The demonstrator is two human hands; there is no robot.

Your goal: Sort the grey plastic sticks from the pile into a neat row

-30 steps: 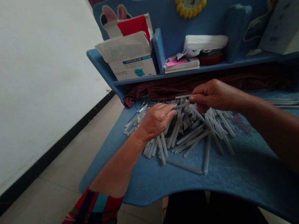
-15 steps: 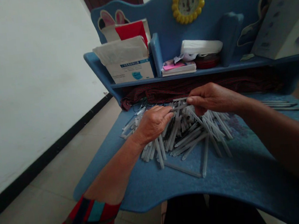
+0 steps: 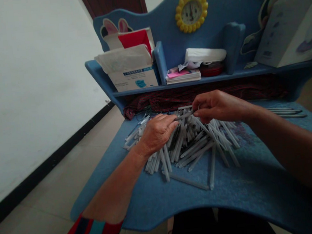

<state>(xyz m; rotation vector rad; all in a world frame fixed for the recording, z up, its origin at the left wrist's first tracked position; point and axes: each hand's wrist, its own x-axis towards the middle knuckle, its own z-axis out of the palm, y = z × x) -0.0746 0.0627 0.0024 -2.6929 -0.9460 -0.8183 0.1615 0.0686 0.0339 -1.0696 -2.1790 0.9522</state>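
Note:
A slim translucent plastic tube point(image 3: 184, 116) spans the gap between my two hands, just above a heap of similar tubes. My left hand point(image 3: 156, 132) is closed in a pinch on its left end. At the tube's other end, the thumb and fingers of my right hand point(image 3: 216, 105) are pressed together. The exact grip at the fingertips is too small to make out. Beneath both hands, the pile of translucent tubes point(image 3: 200, 147) lies in a loose tangle on the blue desk point(image 3: 142, 203). A few of them lie out toward the front of the desk.
Several thin sticks point(image 3: 286, 111) lie at the desk's right. Behind the pile runs a dark red checked cloth point(image 3: 165, 98) under a shelf. The shelf holds a mask box point(image 3: 138, 78), a stack of papers point(image 3: 183, 75) and a large white box point(image 3: 282, 31). A white wall point(image 3: 30, 70) stands left.
The view has tilted up slightly and shifted. Both hands stay on the same tube; my right-hand fingers have drawn back a little, and more of the tube shows between the hands.

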